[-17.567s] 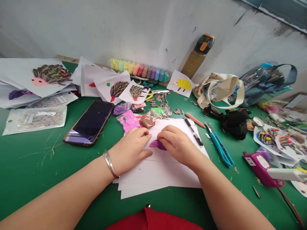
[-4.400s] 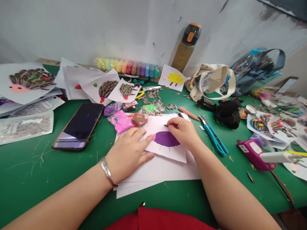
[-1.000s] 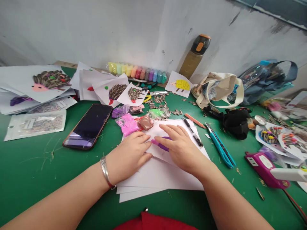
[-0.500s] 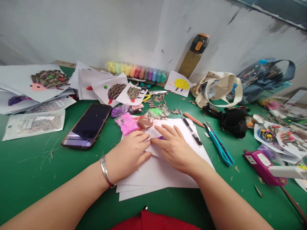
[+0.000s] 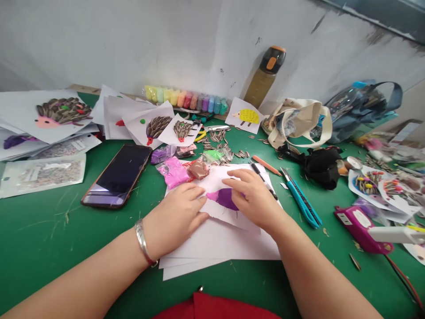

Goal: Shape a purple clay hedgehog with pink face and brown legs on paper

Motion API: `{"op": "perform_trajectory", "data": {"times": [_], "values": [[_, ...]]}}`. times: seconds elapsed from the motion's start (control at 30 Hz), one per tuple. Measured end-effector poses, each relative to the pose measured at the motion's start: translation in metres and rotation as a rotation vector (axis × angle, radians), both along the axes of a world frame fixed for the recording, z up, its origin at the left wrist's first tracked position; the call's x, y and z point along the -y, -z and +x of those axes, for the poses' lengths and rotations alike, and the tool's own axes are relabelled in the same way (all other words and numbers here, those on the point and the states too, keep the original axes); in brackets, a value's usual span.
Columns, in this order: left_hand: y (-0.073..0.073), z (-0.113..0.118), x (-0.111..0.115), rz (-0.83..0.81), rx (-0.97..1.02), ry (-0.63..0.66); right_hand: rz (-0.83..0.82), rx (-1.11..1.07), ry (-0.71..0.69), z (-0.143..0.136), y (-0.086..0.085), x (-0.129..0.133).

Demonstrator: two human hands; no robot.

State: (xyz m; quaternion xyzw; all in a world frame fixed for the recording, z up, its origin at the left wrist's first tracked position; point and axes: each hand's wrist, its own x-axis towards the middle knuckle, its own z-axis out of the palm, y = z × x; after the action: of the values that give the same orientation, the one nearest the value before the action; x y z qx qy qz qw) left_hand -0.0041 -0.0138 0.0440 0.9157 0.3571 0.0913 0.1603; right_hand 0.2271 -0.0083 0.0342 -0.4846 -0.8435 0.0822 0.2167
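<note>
We have two bare hands over white paper on a green table (image 5: pixel 49 252). Left hand (image 5: pixel 179 217): palm down, fingers straight and loosely side by side, nothing gripped, pressing the left edge of a small white sheet (image 5: pixel 217 214). Silver bracelet (image 5: pixel 141 237) on that wrist. Right hand (image 5: pixel 254 197): fingers parted and bent, nothing visible between them, above the right part of the purple shape (image 5: pixel 226 199); we can't tell if any fingertip touches it.

The purple shape sits on the small sheet between both hands, its pink tip (image 5: pixel 211 195) pointing left, just beside the left fingertips; its right end is hidden by the right hand. Small sheet lies on a paper stack (image 5: pixel 222 246).

Around it we log: pink packet (image 5: pixel 173 172) and brown packet (image 5: pixel 198 169) just beyond the left hand; dark phone (image 5: pixel 117 176) to the left; black pen (image 5: pixel 256 169) partly behind the right hand, orange stick (image 5: pixel 266 165) and blue cutter knife (image 5: pixel 301 199) to its right. Farther back: loose striped seeds (image 5: pixel 217 136), yellow hedgehog card (image 5: pixel 245 116), bottle (image 5: pixel 264 79) by the wall.
</note>
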Motion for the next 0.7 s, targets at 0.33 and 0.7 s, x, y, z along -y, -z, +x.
{"op": "perform_trajectory", "data": {"times": [0.33, 0.7], "values": [[-0.003, 0.002, 0.006, -0.035, -0.054, -0.03, -0.093, 0.157, -0.06, -0.016, -0.002, 0.01], [-0.001, 0.003, 0.005, -0.047, -0.048, -0.037, -0.175, 0.256, -0.072, -0.012, -0.007, 0.013]]}}
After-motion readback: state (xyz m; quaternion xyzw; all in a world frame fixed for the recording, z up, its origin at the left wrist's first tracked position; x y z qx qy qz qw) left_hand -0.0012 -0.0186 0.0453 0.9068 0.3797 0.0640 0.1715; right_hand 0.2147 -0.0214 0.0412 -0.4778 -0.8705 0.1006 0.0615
